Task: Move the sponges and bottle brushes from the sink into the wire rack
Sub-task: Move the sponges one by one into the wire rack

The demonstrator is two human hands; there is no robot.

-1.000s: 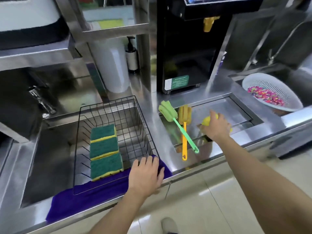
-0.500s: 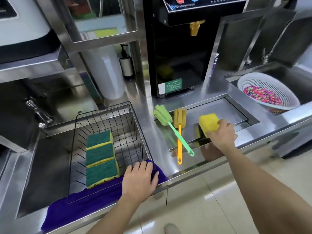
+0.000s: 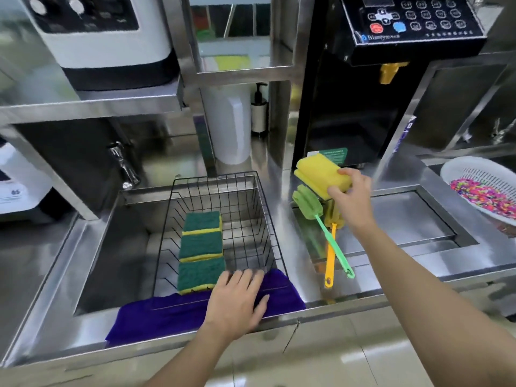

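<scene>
The right hand (image 3: 347, 198) is closed around one end of a yellow sponge (image 3: 321, 177), fingers on top and thumb underneath, holding it in the air above the heads of the bottle brushes and over the strip of steel worktop (image 3: 282, 208) between the sink and the wire rack. The left hand (image 3: 237, 300) lies flat and open, palm down, fingers spread, resting on the purple cloth (image 3: 167, 314) draped over the worktop's front edge, with its fingertips at the near rim of the black wire rack (image 3: 251, 219). Just beyond the left hand, inside the rack, three green-topped sponges (image 3: 201, 244) lie in a row from near to far, touching end to end. Below the right hand, two bottle brushes lie in the shallow sink (image 3: 405, 219): one green brush (image 3: 315, 210) and one orange brush (image 3: 331, 255), their handles crossing and pointing toward the person. To the right of the right hand sits one white colander (image 3: 458, 174) holding multicoloured bits. Beyond the right hand stands a black machine (image 3: 349, 107) with a button panel; its brand line begins with "Bl" but the rest is too blurred to read, and its green label is unreadable too.
</scene>
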